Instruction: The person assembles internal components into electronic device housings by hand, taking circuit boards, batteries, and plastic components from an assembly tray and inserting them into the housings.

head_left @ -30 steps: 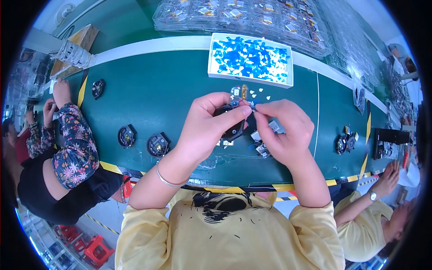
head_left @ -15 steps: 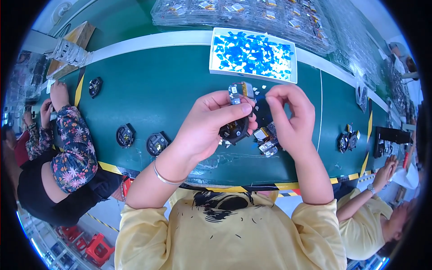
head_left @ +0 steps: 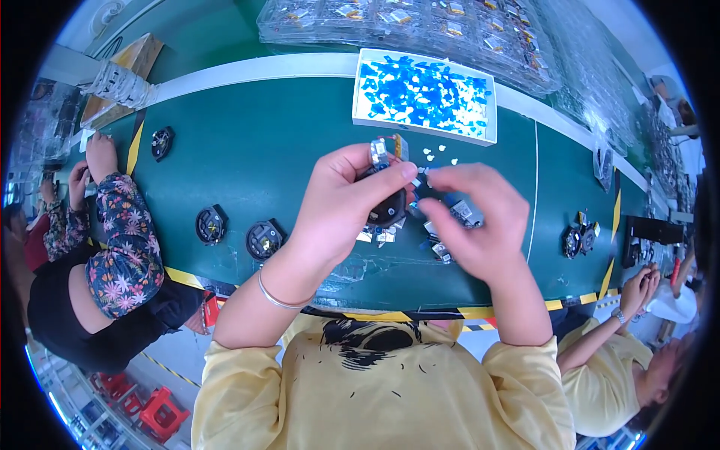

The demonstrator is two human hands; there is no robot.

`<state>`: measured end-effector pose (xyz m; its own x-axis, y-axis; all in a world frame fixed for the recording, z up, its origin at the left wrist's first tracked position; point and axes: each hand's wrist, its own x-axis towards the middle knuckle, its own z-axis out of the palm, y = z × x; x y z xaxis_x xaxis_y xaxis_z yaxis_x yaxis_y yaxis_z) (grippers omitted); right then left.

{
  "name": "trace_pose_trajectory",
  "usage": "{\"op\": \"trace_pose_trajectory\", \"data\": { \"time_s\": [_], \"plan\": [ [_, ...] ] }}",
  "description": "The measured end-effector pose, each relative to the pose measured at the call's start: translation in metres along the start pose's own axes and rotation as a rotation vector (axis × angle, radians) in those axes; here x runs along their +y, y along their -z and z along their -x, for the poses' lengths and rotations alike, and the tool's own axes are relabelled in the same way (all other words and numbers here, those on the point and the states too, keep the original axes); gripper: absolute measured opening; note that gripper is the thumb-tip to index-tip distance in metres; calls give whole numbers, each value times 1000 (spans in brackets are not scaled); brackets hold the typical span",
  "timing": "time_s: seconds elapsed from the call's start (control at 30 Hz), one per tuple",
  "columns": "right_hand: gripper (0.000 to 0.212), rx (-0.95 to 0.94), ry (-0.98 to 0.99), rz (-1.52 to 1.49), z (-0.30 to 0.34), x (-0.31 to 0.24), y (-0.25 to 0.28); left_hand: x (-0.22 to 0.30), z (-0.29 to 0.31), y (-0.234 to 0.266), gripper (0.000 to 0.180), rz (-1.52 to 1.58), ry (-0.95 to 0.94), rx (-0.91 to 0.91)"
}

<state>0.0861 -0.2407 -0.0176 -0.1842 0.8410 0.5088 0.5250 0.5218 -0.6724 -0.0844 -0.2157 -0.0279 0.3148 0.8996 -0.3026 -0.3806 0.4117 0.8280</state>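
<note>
The left hand (head_left: 341, 206) is clamped on a small round black plastic assembly (head_left: 386, 206) with a metal-and-circuit part on top, raised above the green work mat (head_left: 262, 150). The right hand (head_left: 480, 217) pinches a tiny blue film tab (head_left: 417, 180) against it, fingers together. The assembly appears light, rigid and fragile: grip the rim, not the exposed components. The tab is thin and flimsy.

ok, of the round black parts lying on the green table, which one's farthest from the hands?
The round black part at far left, beside the floral sleeve; others lie nearer.
</note>
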Motion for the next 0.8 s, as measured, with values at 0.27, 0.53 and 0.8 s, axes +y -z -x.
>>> {"op": "trace_pose_trajectory", "data": {
  "time_s": [0.27, 0.53, 0.8],
  "plan": [
    [13, 47, -170, -124, 4, -3, 3, 5, 4, -3, 16, 18, 46, -137],
    [12, 70, -402, -411, 4, 3, 4, 5, 8, -12, 36, -128, 57, -125],
    [17, 107, 96, 58, 1, 8, -4, 5, 12, -13, 31, -67, 47, -164]
  ]
}}
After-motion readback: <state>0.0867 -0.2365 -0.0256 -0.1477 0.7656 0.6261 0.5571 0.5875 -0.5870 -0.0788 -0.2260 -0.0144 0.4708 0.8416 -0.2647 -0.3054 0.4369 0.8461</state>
